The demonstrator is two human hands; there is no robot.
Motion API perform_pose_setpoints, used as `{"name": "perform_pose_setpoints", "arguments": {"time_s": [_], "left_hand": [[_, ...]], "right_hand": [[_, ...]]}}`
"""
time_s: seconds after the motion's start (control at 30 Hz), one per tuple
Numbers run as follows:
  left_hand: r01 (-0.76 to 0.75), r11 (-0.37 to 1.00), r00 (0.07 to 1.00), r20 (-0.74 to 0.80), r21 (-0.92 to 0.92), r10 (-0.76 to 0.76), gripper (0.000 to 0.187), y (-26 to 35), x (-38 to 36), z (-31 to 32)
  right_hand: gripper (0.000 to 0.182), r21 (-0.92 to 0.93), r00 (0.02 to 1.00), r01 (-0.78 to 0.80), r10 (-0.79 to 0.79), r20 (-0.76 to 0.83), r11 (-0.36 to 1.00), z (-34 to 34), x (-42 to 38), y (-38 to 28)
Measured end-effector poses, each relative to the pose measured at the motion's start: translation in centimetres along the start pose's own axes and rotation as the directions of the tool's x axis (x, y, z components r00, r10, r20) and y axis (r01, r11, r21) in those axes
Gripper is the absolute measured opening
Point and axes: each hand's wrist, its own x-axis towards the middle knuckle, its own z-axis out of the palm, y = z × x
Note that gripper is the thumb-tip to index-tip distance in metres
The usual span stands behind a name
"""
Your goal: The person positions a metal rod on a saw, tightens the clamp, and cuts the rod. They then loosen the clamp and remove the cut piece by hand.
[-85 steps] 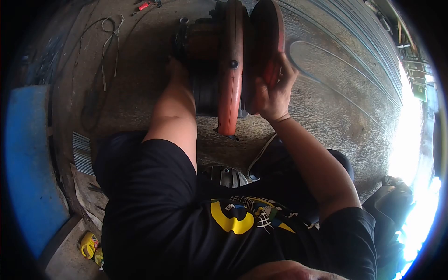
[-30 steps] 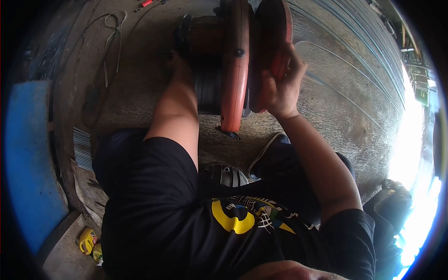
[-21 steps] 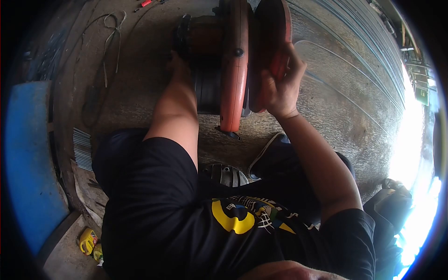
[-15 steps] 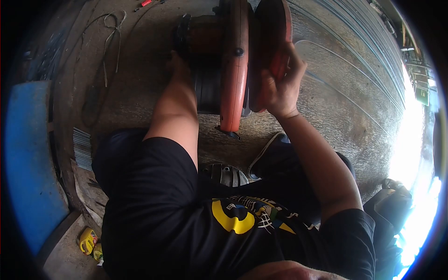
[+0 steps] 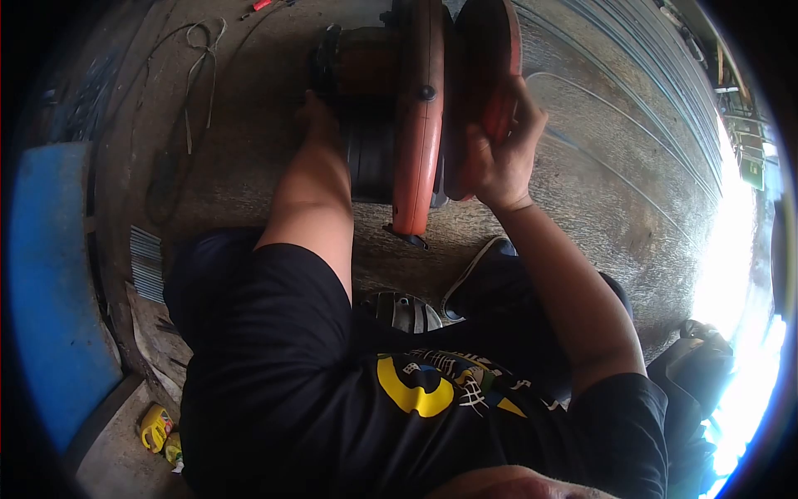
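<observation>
A chop saw (image 5: pixel 416 150) with a long red handle and a dark motor body stands on the worn wooden floor in front of me. At its right side is a round red blade guard (image 5: pixel 509 50). My right hand (image 5: pixel 509 154) is closed on the lower edge of this guard, thumb on the near face and fingers around the outer side. On the other side, my left hand (image 5: pixel 317 116) reaches in beside the motor and dark base. Shadow and the machine hide most of its fingers.
Long thin metal rods (image 5: pixel 632 91) lie on the floor at the right. A looped cord (image 5: pixel 204 50) lies at upper left, near a blue panel (image 5: pixel 54 291). Several short grey rods (image 5: pixel 147 264) and a yellow package (image 5: pixel 155 428) are at the left. My shoe (image 5: pixel 482 270) is close below the saw.
</observation>
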Motion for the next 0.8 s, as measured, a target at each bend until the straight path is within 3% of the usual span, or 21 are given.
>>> {"name": "perform_pose_setpoints", "arguments": {"time_s": [0.2, 0.27, 0.3, 0.37, 0.4, 0.47, 0.5, 0.53, 0.57, 0.6, 0.67, 0.8], "left_hand": [[-0.044, 0.990, 0.995, -0.084, 0.136, 0.056, 0.053, 2.1, -4.1, -0.5], [-0.025, 0.945, 0.999, -0.036, 0.327, 0.039, 0.056, 3.7, -6.5, -1.4], [-0.026, 0.945, 0.998, -0.037, 0.326, 0.041, 0.056, 0.0, -1.2, 0.1], [-0.377, 0.747, 0.925, 0.191, 0.547, 0.328, 0.058, -6.6, 10.8, -0.5], [-0.377, 0.747, 0.926, 0.190, 0.548, 0.328, 0.058, -4.9, 6.1, 0.6], [-0.016, 0.980, 0.995, -0.089, 0.199, 0.034, 0.058, 1.2, -2.7, -0.2], [-0.017, 0.980, 0.995, -0.089, 0.199, 0.035, 0.058, 0.6, -1.9, -0.4], [-0.203, 0.880, 0.976, 0.020, 0.429, 0.216, 0.057, -0.8, 0.0, -0.8], [-0.381, 0.696, 0.919, 0.167, 0.608, 0.357, 0.056, -1.6, 1.2, -1.0], [-0.381, 0.696, 0.919, 0.167, 0.609, 0.357, 0.056, -1.4, 0.9, -0.8], [-0.139, 0.973, 0.988, -0.048, 0.182, 0.150, 0.052, -1.1, 0.2, -0.2], [-0.147, 0.973, 0.989, 0.031, 0.177, 0.144, 0.049, -2.6, 2.4, 0.1]], "right_hand": [[0.075, 0.021, 1.000, -0.026, 0.026, 0.003, 0.999, 0.0, 0.0, -0.2], [0.075, 0.014, 1.000, -0.021, 0.021, 0.006, 1.000, 0.0, 0.0, -0.2], [0.075, 0.019, 1.000, -0.022, 0.022, 0.004, 1.000, 0.0, 0.0, -0.1], [0.075, 0.025, 1.000, -0.024, 0.024, 0.003, 0.999, 0.1, 0.0, -0.1], [0.074, 0.025, 1.000, -0.021, 0.021, 0.001, 0.999, 0.0, 0.0, -0.1], [0.074, 0.025, 1.000, -0.019, 0.019, -0.001, 1.000, 0.0, 0.0, -0.1], [0.074, 0.024, 1.000, -0.021, 0.021, -0.001, 1.000, 0.0, 0.0, -0.1], [0.074, 0.022, 1.000, -0.022, 0.022, -0.001, 1.000, 0.0, 0.0, -0.1], [0.074, 0.023, 1.000, -0.022, 0.022, -0.001, 0.999, 0.0, 0.0, -0.1], [0.072, 0.010, 1.000, -0.024, 0.023, 0.015, 1.000, -0.2, 0.0, -0.3], [0.071, -0.002, 0.999, -0.025, 0.025, 0.029, 1.000, -0.3, 0.0, -0.4], [0.071, 0.011, 0.998, -0.046, 0.045, 0.034, 0.999, -0.3, -0.1, -0.3]]}}
